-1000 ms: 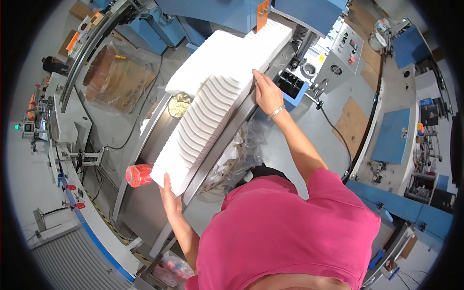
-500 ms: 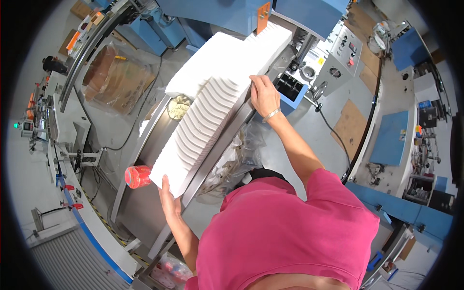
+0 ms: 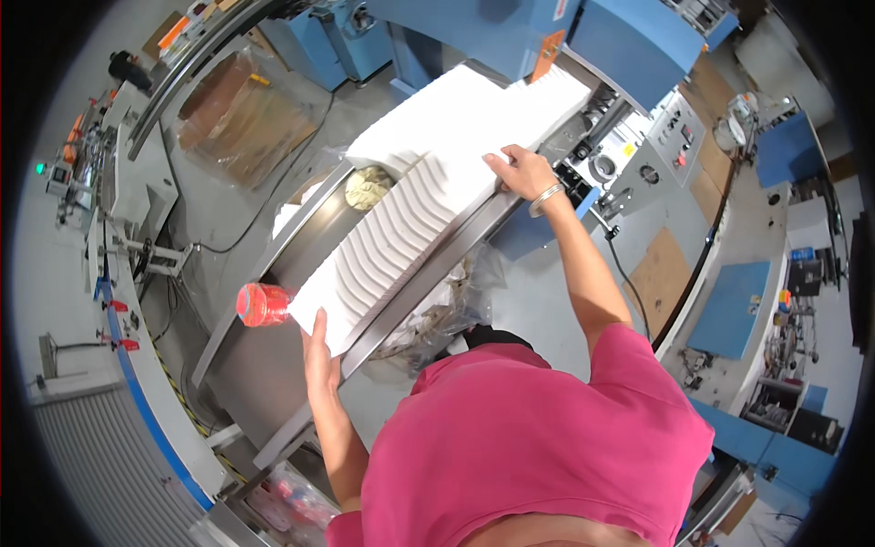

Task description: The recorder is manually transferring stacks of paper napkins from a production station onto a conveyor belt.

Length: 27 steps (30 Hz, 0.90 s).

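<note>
While both hands press flat, ungripping, on the white sheet stack (image 3: 401,228), a red bottle (image 3: 264,304) stands beside.

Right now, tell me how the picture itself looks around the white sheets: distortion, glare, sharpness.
Head view: heavy fisheye bend, so the metal rail curves and the corners go black. Bright even light washes out the white sheets, leaving little detail on top. The left hand and right hand at the stack's ends look sharp, as does the red cap; the rim is softer.

A long row of white folded paper sheets (image 3: 392,242) is laid fanned and overlapping along the metal feed tray, running diagonally toward the blue machine.
</note>
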Each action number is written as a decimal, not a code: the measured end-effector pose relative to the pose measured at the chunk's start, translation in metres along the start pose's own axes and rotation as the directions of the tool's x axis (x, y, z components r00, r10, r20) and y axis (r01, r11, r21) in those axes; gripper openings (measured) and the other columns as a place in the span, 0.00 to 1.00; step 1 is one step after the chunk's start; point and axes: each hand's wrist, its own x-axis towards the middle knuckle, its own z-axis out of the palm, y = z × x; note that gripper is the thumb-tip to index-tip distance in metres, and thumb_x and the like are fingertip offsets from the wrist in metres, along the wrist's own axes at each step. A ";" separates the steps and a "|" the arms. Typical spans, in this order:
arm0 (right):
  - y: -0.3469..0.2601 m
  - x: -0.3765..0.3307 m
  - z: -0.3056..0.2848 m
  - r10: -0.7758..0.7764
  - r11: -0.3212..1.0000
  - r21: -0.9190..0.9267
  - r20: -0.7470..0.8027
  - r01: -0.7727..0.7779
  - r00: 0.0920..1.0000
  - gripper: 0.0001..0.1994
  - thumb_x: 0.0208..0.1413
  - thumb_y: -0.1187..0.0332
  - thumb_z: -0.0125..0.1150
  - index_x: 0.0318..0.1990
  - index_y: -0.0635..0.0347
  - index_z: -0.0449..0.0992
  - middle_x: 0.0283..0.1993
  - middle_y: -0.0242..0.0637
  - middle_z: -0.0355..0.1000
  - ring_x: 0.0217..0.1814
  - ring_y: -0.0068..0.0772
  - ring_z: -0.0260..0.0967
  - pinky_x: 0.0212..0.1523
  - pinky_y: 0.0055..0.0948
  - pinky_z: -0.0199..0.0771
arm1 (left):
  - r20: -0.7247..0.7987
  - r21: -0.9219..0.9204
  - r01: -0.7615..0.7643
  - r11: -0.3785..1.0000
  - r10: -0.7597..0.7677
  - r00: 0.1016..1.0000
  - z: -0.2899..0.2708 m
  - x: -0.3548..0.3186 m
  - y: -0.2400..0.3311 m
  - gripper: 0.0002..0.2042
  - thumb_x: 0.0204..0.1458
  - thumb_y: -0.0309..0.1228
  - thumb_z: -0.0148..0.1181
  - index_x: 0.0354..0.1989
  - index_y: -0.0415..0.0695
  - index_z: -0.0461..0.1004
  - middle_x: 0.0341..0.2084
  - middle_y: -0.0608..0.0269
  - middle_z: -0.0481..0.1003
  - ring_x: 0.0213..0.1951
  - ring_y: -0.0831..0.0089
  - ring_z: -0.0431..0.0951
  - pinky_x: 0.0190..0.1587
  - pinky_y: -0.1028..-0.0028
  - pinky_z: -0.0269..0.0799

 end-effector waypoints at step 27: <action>-0.090 -0.058 0.064 -0.091 0.988 0.153 0.636 -0.010 0.767 0.56 0.39 0.42 0.68 0.67 0.70 0.42 0.43 0.45 0.73 0.21 0.25 0.68 0.23 0.22 0.73 | -0.027 0.193 -0.012 0.981 0.017 0.999 -0.101 -0.035 0.034 0.35 0.52 0.30 0.61 0.66 0.36 0.50 0.62 0.55 0.61 0.63 0.65 0.59 0.65 0.68 0.50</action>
